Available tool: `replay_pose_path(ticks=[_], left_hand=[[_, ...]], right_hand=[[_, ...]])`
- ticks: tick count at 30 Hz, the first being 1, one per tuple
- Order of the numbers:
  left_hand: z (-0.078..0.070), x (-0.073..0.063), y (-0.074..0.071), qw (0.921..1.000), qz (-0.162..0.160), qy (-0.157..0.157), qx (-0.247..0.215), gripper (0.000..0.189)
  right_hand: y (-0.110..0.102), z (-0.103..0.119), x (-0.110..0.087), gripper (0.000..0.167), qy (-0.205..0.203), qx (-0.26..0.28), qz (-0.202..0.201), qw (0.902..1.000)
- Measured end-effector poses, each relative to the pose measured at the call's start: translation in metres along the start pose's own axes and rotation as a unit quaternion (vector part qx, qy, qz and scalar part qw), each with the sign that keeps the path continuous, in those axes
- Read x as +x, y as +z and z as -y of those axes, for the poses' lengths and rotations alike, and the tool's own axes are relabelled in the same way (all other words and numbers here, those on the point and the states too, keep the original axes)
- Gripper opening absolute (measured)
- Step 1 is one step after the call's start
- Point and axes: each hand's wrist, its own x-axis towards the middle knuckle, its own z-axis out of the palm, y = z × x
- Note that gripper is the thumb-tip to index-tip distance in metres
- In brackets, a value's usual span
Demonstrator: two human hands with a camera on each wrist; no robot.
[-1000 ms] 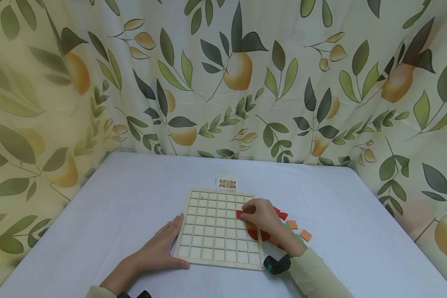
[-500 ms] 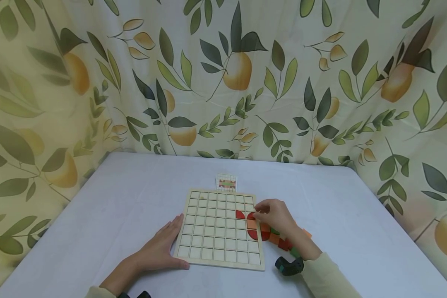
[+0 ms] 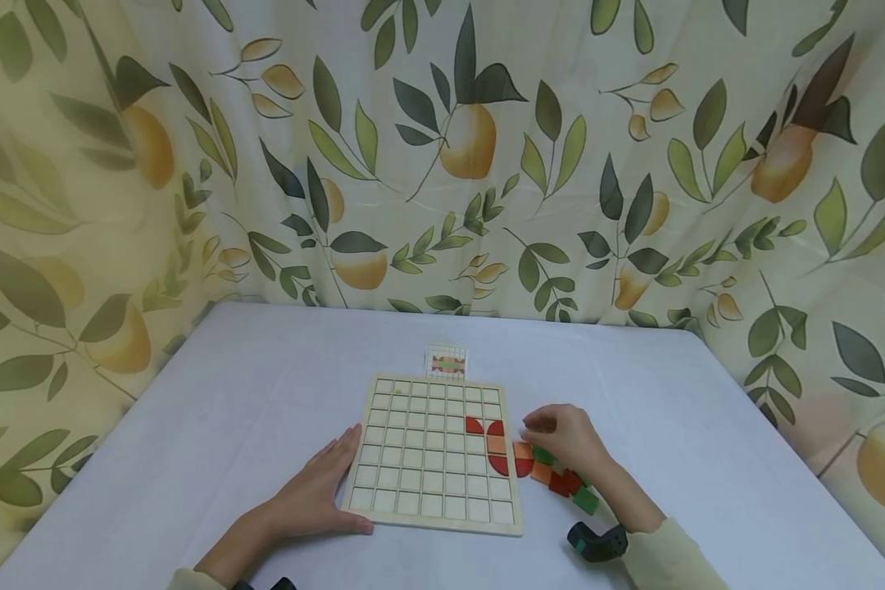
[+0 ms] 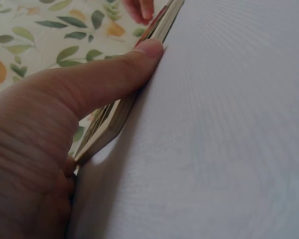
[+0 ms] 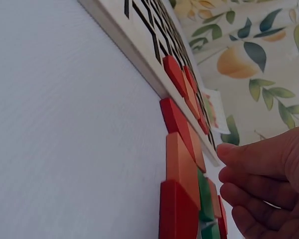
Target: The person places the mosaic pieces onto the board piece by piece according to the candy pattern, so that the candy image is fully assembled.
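The pale wooden grid board [image 3: 433, 525] lies on the table. My left hand [image 3: 302, 492] braces its near left corner, thumb along the front edge and straight fingers along the left side; in the left wrist view the thumb [image 4: 109, 79] presses the board's edge. Red quarter-round pieces [image 3: 474, 425] and an orange piece [image 3: 496, 444] sit in cells at the board's right side. My right hand [image 3: 566, 434] hovers right of the board, by the loose pieces, fingers loosely bent. In the right wrist view nothing shows between its thumb and fingers.
Loose red [image 3: 558, 483], orange [image 3: 541, 472] and green [image 3: 586, 500] pieces lie bunched at the board's right. A small pattern card [image 3: 447, 362] lies behind the board's far edge. A leaf-and-fruit patterned curtain [image 3: 442, 205] surrounds the white table [image 3: 280, 385].
The right hand has drawn back rightward from the board's cells to beside the loose pieces, uncovering the red quarter-rounds in the upper right cells. The left hand stays at the corner.
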Motion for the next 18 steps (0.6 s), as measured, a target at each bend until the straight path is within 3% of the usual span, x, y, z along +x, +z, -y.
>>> replay_pose_path(ticks=[12, 18], left_hand=[[0.001, 0.000, 0.000, 1.0000, 0.000, 0.007, -0.002, 0.129], [0.001, 0.000, -0.001, 1.0000, 0.001, 0.007, -0.002, 0.130]], right_hand=[[-0.015, -0.012, -0.016, 0.023, 0.018, 0.012, 0.007, 0.9997], [-0.021, -0.017, -0.020, 0.029, 0.013, -0.010, 0.011, 0.9998]])
